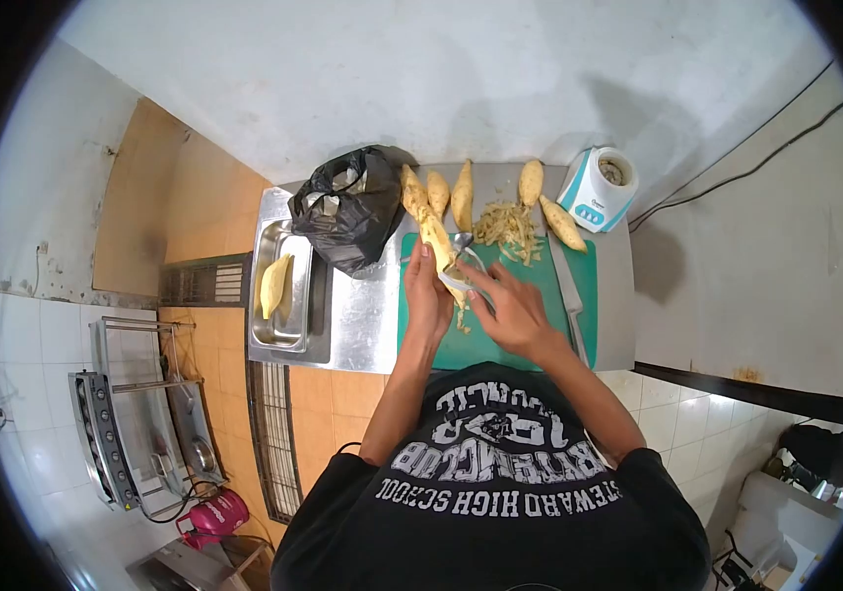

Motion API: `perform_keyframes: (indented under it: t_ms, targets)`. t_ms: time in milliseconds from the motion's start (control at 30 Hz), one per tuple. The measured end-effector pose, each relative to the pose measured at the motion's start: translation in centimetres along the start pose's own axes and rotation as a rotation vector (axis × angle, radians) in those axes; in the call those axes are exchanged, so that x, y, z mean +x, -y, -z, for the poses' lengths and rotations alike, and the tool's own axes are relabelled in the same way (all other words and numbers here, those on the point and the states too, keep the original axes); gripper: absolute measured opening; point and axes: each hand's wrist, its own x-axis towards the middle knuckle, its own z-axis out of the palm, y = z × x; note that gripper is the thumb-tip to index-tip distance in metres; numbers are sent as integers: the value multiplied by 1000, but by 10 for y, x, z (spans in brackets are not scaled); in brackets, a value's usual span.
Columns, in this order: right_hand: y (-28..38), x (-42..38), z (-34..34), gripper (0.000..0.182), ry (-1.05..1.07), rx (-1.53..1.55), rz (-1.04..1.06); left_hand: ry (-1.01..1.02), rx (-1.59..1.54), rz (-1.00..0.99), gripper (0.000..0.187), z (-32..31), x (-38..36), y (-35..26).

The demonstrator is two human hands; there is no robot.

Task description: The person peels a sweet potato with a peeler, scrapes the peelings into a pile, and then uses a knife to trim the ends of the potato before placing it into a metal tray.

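My left hand (428,298) is wrapped round the lower part of a long, partly peeled sweet potato (434,232), tilted over the green cutting board (530,281). In my right hand (510,307) is a pale peeler (474,261), its head against the tuber; my fingers partly hide it. A few shreds of peel (462,317) lie just below the sweet potato. Beyond my hands, a heap of peelings (508,229) spreads over the board's far edge. A large knife (566,280) rests along the board's right side.
Several unpeeled sweet potatoes (462,197) lie along the wall. A black plastic bag (367,222) stands at the back left. Further left, a steel tray (299,333) holds one peeled sweet potato (272,287). A white and blue blender base (594,192) occupies the back right corner.
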Motion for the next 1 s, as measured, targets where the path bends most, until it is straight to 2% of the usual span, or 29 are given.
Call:
perform_keyframes:
  t_ms: [133,200,267,300,367,500,567,667,767,900,1000]
  targets:
    - [-1,-14,-4,45,40,23,-34,-137,-24,16,43,10,6,3]
    - [-7,-24,-9,45,67,42,-48,-106,-7,3,43,21,13,-3]
    - [-21,-36,-21,45,103,35,-29,-187,-132,-55,42,22,21,-11]
    - [-22,-34,-18,45,103,35,-27,-167,-115,-70,42,25,22,-13]
    - [-20,-30,-14,46,-33,46,-43,-148,-116,-64,42,29,20,-9]
    - [4,2,9,45,-7,124,-65,-111,-64,-5,44,0,4,-4]
    - [4,10,3,45,-9,45,20,-104,-55,9,45,-8,0,-4]
    - [0,2,-6,46,20,75,32,-111,-149,-11,45,9,7,-3]
    - [1,-14,-10,46,55,73,-8,-145,-58,22,46,22,7,-10]
    - [-6,-22,-10,46,61,84,-23,-144,-90,18,47,33,11,2]
    - [-15,-33,-9,47,86,-25,19,-181,-277,-62,48,36,20,-2]
